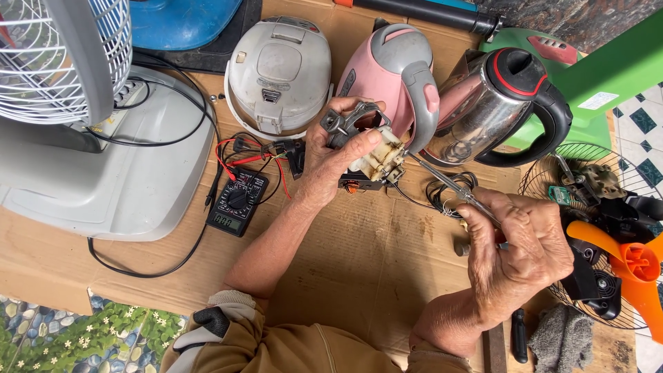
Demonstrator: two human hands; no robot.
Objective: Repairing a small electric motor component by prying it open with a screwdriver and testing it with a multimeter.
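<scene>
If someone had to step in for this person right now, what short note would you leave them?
Left hand: raised over the cardboard, gripping a small cream switch block with a metal bracket.
Right hand: holds a screwdriver, tip at the block.
Nearby: pink kettle, steel kettle, white rice cooker, multimeter with red and black leads, grey fan at left, orange fan blade in a wire guard at right.
Done: block is out and in hand.
Left: the screwdriver work on it; I can't tell how far along.
</scene>
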